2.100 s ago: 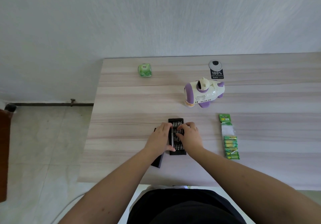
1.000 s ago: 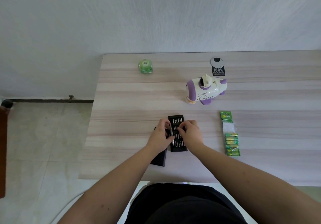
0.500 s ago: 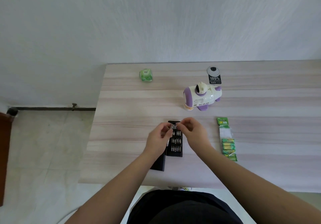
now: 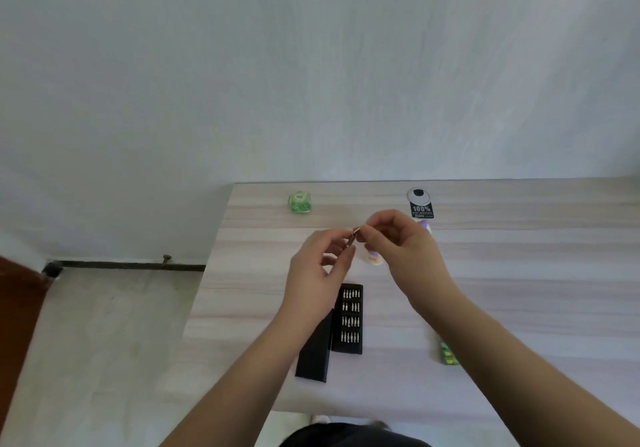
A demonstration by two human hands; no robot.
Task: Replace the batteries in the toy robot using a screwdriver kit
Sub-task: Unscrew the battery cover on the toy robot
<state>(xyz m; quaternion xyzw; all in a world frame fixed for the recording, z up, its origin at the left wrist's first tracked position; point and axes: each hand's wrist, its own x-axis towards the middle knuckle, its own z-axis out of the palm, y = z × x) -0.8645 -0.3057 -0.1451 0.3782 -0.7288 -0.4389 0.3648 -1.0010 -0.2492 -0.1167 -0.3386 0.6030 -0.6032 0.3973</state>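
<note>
Fitting a bit – judged step: left hand (image 4: 317, 266) pinches screwdriver handle (image 4: 352, 239), right hand (image 4: 398, 238) pinches at its tip, bit too small to see. Bit tray (image 4: 349, 318) below on table (image 4: 519, 273). Toy robot (image 4: 375, 258) mostly hidden behind right hand – next: seat bit, reach for robot.

Bare tabletop (image 4: 519, 273) lies open to the right of the right hand (image 4: 401, 249) and left of the left hand (image 4: 317, 273), while the bit tray (image 4: 349, 318) and black lid (image 4: 313, 353) sit below them, the toy robot (image 4: 374, 258) behind
</note>
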